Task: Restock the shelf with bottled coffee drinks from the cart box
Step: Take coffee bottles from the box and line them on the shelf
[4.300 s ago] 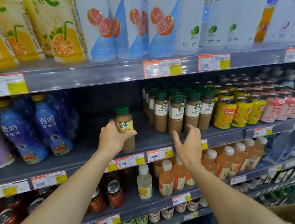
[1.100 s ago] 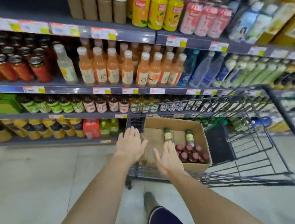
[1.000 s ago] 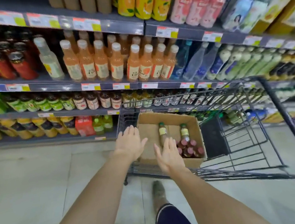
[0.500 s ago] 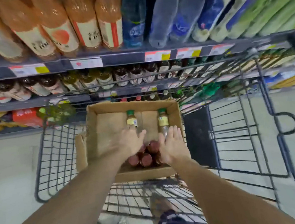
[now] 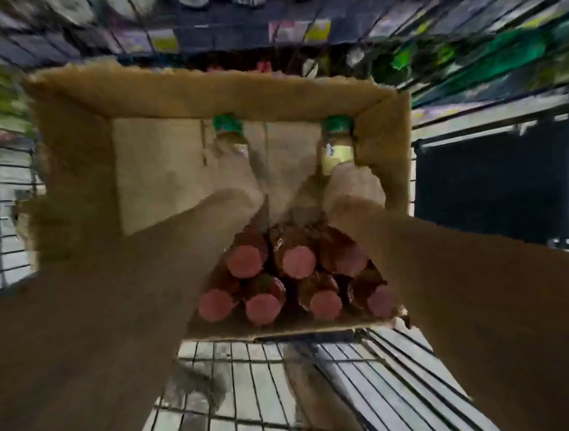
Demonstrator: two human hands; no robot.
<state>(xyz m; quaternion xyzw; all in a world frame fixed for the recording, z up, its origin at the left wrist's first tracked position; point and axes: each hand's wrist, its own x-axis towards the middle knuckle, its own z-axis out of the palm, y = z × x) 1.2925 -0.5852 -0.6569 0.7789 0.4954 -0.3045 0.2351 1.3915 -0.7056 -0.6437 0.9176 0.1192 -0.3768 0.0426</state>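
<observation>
The picture is motion-blurred. An open cardboard box [image 5: 196, 92] sits in the wire cart. Two green-capped coffee bottles stand upright at its far wall, one in the middle [image 5: 228, 126] and one in the right corner [image 5: 335, 149]. My left hand [image 5: 239, 188] wraps the lower body of the middle bottle. My right hand [image 5: 352, 183] wraps the base of the right bottle. Both forearms reach down into the box. Several red-capped dark bottles [image 5: 296, 262] lie stacked at the near end, between my wrists.
The wire cart [image 5: 291, 386] surrounds the box, with a black panel [image 5: 500, 186] to the right. Store shelves [image 5: 226, 34] with price tags and blurred bottles run across the top. The left half of the box floor is bare cardboard.
My head has dropped closer over the box. Both hands, open above the red-capped bottles half a second ago, have moved forward and closed around the two green-capped bottles.
</observation>
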